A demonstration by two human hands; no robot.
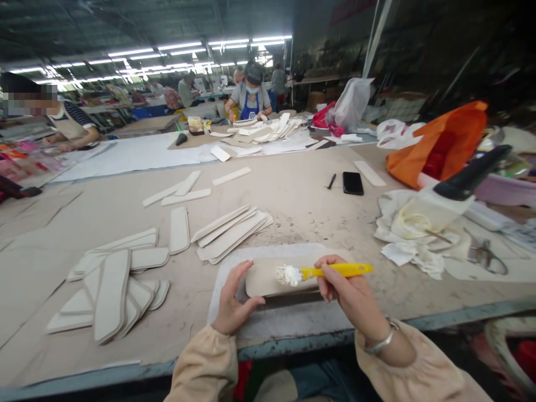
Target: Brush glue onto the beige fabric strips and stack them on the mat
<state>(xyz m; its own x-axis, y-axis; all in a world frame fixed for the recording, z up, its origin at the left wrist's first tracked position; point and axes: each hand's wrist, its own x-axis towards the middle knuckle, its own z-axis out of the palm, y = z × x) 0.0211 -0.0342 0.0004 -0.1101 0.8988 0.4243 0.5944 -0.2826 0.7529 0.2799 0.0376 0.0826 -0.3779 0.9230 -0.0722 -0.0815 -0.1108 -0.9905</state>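
My right hand [341, 285] is closed round the yellow handle of a brush [347, 270]; its bristles are loaded with white paste. The bristles are over a flat beige panel [263, 281] with rounded corners, in front of me. At the panel's left end is my left hand [234, 298], thumb and fingers spread round the corner, close to its edges; firm contact cannot be made out. A white sheet [288, 326] lies under the panel. A fanned pile of similar panels [111, 296] lies to the left, and another pile [234, 231] just beyond the sheet.
On the right are a white container [433, 209] with a black part, crumpled paper [414, 254], scissors [488, 257] and an orange bag [439, 145]. A phone [352, 183] lies farther back. Across the table a co-worker [251, 97] handles panels; another person [71, 120] is at left.
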